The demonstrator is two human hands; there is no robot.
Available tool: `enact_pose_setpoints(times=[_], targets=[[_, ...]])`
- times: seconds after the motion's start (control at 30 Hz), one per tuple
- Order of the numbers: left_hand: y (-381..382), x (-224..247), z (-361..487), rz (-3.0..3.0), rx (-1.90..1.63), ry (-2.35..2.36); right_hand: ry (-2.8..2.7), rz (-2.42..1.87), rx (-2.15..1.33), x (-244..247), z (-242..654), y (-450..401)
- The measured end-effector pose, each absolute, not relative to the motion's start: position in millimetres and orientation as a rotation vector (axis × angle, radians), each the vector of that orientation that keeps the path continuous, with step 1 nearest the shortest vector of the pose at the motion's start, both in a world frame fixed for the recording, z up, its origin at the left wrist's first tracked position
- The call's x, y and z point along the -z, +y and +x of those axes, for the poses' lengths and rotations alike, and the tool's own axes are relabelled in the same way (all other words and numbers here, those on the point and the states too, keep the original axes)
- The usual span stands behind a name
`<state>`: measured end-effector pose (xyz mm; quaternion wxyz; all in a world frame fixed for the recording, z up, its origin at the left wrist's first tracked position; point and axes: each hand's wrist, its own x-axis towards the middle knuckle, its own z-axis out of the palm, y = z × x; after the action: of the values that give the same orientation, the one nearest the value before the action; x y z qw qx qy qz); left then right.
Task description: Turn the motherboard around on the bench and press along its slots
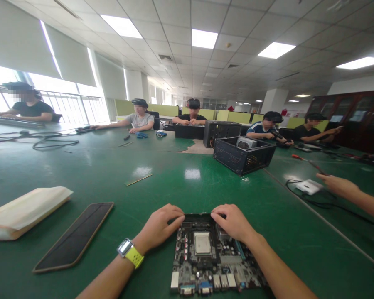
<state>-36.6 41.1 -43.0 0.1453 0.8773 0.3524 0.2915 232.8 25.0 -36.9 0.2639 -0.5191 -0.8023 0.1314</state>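
A motherboard (pixel 216 265) lies flat on the green table in front of me, its port edge towards me and a silver processor (pixel 202 243) exposed in its socket. My left hand (pixel 162 226), with a yellow-strapped watch at the wrist, grips the far left corner between thumb and curled fingers. At the far right corner, my right hand (pixel 232 224) is closed over the edge in the same way. Dark memory slots (pixel 198 220) run between the two hands. The fingers hide whatever lies directly beneath them.
To my left are a phone (pixel 76 234) and a paper-wrapped package (pixel 28 207). An open computer case (pixel 243 153) stands ahead. On the right, another person's hand (pixel 339 185) holds a slim tool near a white adapter (pixel 308 187) with cables. Several people sit around the table.
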Motion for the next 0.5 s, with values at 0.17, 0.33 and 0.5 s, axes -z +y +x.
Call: enact_pose_setpoints(times=[0.17,0.33,0.5], targets=[[41.1,42.5,-36.1,2.512,-0.841,1.012,-2.171,-1.423,-0.356,35.9,232.9,24.7],[41.3,43.4,-35.8,2.515,-0.83,1.022,-2.183,-1.42,-0.346,34.6,232.3,24.4],[42.2,43.8,-35.9,2.506,-0.814,1.021,-2.178,-1.422,-0.333,35.7,232.6,24.3]])
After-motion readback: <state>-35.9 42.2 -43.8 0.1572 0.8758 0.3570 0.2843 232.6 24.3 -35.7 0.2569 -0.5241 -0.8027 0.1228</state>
